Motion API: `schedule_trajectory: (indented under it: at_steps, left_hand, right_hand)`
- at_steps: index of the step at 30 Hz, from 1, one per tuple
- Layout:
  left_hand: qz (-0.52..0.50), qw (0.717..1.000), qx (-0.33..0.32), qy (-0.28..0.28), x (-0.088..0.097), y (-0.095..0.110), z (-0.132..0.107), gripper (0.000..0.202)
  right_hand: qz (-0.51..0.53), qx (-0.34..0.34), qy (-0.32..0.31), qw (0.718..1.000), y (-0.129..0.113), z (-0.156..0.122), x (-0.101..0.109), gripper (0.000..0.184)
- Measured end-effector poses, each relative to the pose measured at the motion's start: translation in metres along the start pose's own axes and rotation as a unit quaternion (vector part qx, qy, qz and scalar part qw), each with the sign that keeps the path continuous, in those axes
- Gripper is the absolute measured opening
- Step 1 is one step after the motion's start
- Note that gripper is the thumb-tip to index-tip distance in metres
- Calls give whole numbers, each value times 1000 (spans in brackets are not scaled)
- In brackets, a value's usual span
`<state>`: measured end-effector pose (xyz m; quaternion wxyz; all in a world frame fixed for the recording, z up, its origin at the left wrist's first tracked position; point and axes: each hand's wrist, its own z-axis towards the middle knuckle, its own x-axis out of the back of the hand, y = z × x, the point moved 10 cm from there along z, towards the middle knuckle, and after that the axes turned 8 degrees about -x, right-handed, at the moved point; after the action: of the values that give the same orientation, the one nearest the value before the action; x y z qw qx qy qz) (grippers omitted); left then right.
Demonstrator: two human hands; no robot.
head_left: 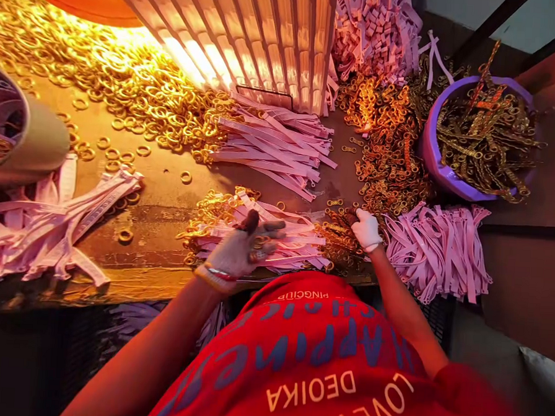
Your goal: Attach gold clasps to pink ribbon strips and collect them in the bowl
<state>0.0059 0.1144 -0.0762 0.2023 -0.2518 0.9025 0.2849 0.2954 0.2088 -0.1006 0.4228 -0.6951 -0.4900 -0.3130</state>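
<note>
My left hand (pixel 244 246), in a white work glove, hovers over a bundle of pink straps with gold rings (pixel 276 236) at the table's near edge; its fingers curl round a small metal piece. My right hand (pixel 366 229), also gloved, reaches into a heap of small gold metal buckles (pixel 387 151), fingers bent down among them. What it grips, if anything, is hidden. Another stack of pink straps (pixel 274 142) lies just beyond.
Loose gold rings (pixel 126 82) cover the table's far left. A purple bowl (pixel 431 157) of metal parts stands right, pink strap bundles (pixel 438 250) beside it and at the left (pixel 44 220). A ribbed rack (pixel 249 33) stands behind.
</note>
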Motion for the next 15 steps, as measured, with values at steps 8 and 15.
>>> schedule_trajectory:
  at_steps: [8, 15]
  left_hand:
    - [-97, 981, 86, -144, -46, -21, -5, 76]
    - [-26, 996, -17, -81, -28, -16, -8, 50]
  right_hand:
    - [-36, 18, -44, 998, -7, 28, -29, 25]
    - [343, -76, 63, 934, 36, 8, -10, 40]
